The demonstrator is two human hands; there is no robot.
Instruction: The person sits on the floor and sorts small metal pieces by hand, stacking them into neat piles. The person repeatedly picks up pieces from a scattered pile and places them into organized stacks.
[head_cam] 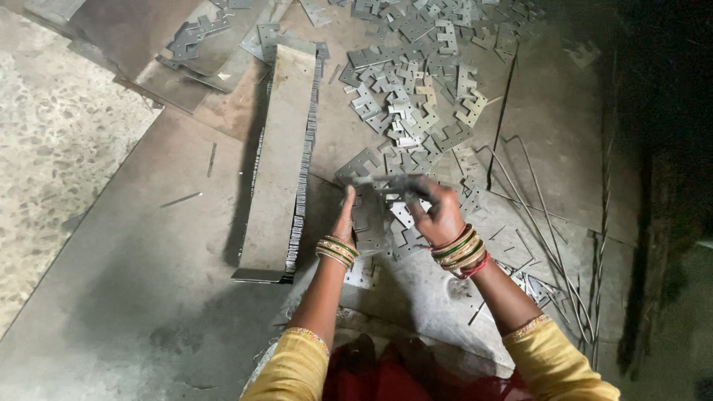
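Head view, looking down at a work floor of grey metal sheets. Just below the centre of the frame, the left hand (345,217) and the right hand (437,212) together held a small stack of flat metal plates (388,187). The left hand stood edge-on, fingers extended, pressed flat against the left side of the stack. The right hand was closed around the stack's right end, fingers curled over the top. Both wrists carried bangles, green and gold on the right, gold on the left; yellow sleeves showed at the bottom edge.

Directly beneath the held stack, more loose plates (371,230) lay on the floor between the two hands. Above the hands, in the upper centre of the frame, a wide scattered heap of notched plates (416,96) spread across the sheet, some pale grey, a few yellowish. To the left of the hands, a long row of plates stacked on edge (282,163) ran from the upper centre down toward the middle, its layered edges visible along the right side. At the right, thin bent metal rods (542,215) lay across the floor. The upper left corner showed speckled stone flooring (52,134) and several darker cut-outs (193,37).
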